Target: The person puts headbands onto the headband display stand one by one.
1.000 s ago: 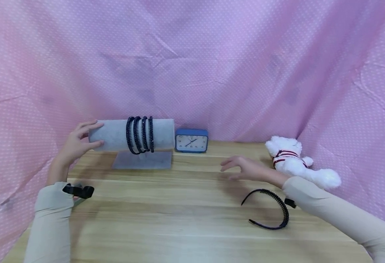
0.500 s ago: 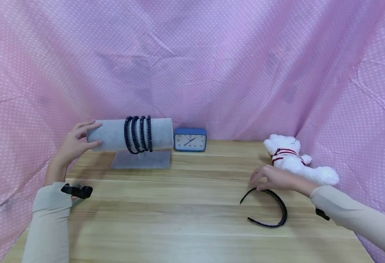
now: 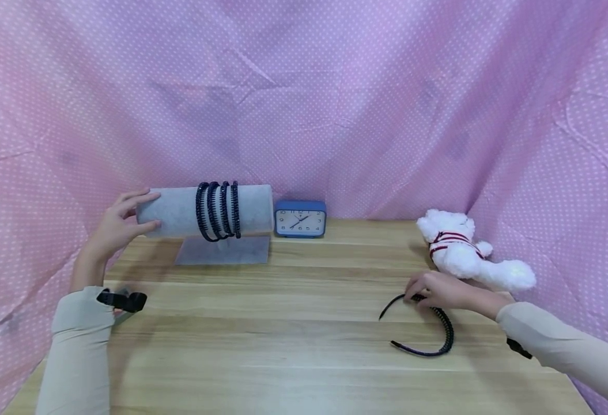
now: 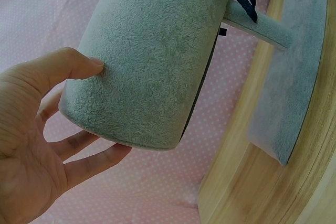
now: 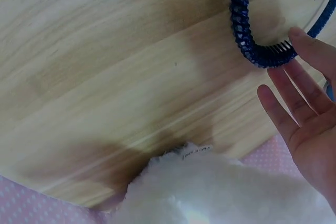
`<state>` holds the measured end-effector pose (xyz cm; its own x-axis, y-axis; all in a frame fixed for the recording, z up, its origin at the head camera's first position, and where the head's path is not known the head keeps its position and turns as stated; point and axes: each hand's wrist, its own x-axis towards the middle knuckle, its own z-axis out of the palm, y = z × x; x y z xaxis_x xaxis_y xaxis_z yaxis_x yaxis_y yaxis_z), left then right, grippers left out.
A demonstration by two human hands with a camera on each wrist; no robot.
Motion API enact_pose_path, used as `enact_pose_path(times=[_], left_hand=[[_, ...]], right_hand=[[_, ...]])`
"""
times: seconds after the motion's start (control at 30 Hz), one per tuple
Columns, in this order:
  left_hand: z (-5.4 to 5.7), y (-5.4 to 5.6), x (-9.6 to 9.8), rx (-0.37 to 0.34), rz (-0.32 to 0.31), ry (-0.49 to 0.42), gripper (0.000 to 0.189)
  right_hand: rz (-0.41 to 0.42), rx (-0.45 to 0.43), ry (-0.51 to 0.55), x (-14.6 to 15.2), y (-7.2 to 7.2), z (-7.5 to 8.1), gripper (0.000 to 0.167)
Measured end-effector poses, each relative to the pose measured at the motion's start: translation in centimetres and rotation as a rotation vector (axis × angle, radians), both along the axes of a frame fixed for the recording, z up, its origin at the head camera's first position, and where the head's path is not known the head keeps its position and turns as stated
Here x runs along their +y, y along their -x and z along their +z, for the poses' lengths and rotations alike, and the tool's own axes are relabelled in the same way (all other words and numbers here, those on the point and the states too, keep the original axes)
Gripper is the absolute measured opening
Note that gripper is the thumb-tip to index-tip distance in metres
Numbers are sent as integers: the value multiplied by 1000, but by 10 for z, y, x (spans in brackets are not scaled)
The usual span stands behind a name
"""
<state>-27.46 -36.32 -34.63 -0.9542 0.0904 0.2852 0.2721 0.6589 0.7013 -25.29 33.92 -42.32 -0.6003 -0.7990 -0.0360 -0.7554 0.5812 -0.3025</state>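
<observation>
My left hand [image 3: 110, 230] grips the left end of a grey plush-covered display stand [image 3: 176, 212], a horizontal roll on a flat base. In the left wrist view the thumb lies on one side of the roll and the fingers [image 4: 97, 163] curl against its end. Several dark, beaded, toothed headbands [image 3: 213, 212] ring the middle of the roll. At the right, my right hand [image 3: 442, 289] pinches the upper part of another toothed headband [image 3: 448, 334] lying on the table. The right wrist view shows its glittering dark-blue beads [image 5: 241, 24] and teeth between thumb and fingers.
A blue alarm clock [image 3: 301, 220] stands just right of the roll. The white plush toy [image 3: 459, 253] with red stripes lies right behind my right hand. Pink dotted cloth [image 3: 335, 104] hangs around the wooden table [image 3: 293, 323].
My right hand has moved right and down from above the table to the loose headband and taken hold of it. The left hand keeps its grip on the roll.
</observation>
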Motion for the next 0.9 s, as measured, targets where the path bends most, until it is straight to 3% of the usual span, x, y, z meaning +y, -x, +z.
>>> enact_pose_path(times=[0.23,0.37,0.53,0.67,0.77,0.9], left_hand=[[-1,1,-2,-18,6,-10,63],[-1,1,-3,-24,11,-10,63],[-2,3,-3,-31,23,-5,62],[-2,4,-2,-40,21,-11,62],[-1,5,-2,-44,18,-9,63],[-1,6,-2,-51,22,3,63]], right_hand=[[0,-18,24,-10,2,-4,33],[-26,-77,76,-19,4,-7,37],[-20,-126,133,-30,5,-11,34],[-1,-123,119,-36,1,-10,34],[31,-68,58,-38,-6,-6,37],[103,86,-1,-39,-16,-2,40]])
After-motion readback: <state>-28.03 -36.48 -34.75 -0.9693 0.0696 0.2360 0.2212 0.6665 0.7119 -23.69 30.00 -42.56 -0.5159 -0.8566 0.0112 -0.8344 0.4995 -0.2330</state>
